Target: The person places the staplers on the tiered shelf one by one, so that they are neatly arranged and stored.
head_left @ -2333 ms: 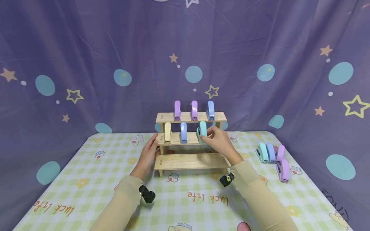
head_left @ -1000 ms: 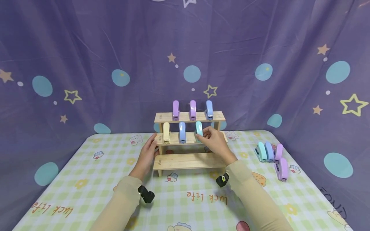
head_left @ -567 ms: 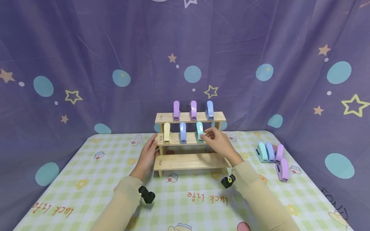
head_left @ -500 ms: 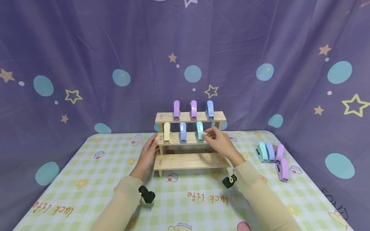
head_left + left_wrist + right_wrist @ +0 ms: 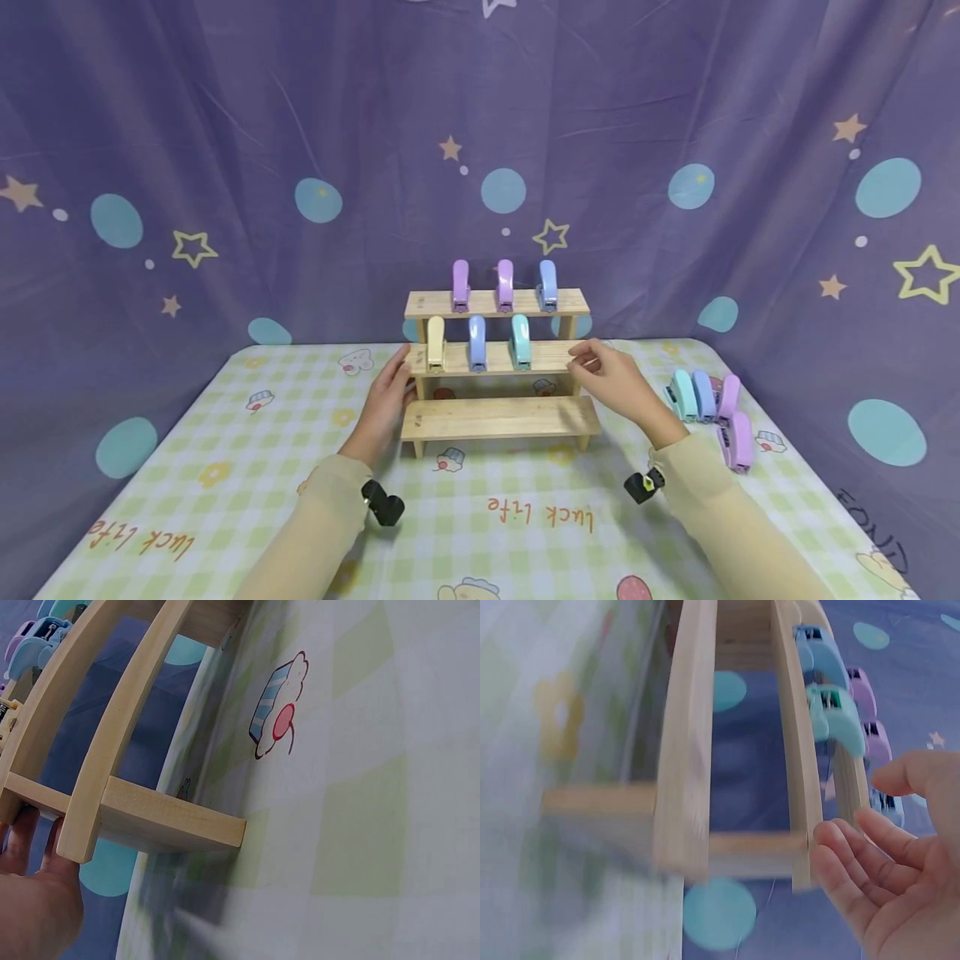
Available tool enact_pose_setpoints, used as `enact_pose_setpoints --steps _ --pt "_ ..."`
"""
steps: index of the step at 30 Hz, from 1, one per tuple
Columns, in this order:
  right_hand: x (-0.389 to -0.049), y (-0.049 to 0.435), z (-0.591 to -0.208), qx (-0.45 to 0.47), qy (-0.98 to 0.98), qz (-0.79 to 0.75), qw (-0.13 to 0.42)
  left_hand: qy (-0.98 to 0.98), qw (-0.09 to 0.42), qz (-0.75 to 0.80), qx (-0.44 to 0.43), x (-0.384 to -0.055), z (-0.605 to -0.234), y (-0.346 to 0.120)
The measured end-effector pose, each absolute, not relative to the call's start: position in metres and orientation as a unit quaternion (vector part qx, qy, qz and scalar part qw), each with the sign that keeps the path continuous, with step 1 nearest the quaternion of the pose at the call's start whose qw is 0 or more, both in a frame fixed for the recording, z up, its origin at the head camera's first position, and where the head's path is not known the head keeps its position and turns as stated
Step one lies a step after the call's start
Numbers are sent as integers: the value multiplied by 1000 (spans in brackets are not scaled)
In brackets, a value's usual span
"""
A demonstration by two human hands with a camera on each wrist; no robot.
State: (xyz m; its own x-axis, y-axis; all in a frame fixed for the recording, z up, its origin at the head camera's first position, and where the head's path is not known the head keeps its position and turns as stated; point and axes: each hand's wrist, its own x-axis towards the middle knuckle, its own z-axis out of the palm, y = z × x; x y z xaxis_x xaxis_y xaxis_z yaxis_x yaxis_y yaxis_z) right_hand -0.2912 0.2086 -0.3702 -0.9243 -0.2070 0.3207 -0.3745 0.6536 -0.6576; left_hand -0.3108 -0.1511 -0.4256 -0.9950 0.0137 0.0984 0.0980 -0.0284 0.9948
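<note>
A three-tier wooden display rack stands mid-table. My left hand rests at its left end, fingertips against the side under a shelf board. On the middle tier sit a cream stapler, a blue stapler and a mint stapler. Above them the top tier bears two purple staplers and a blue one. My right hand is by the middle tier's right end, apart from the mint stapler; its fingers are loosely bent around nothing, as the right wrist view confirms.
Several more staplers lie on the table at the right: a mint one, a blue one and two purple ones. A checked cloth covers the table. A purple curtain hangs behind.
The right hand brought the mint stapler slightly left on the middle tier, let go of it, and moved away to the right. The left hand has stayed at the rack's left end.
</note>
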Motion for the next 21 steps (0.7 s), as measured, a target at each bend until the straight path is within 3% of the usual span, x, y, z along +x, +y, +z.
enact_pose_setpoints --steps 12,21 --pt "-269 284 -371 119 -929 324 132 -694 34 -718 -42 -310 -426 -152" --pt "-247 339 -367 69 -945 299 109 -697 32 -715 -50 -310 -425 -152"
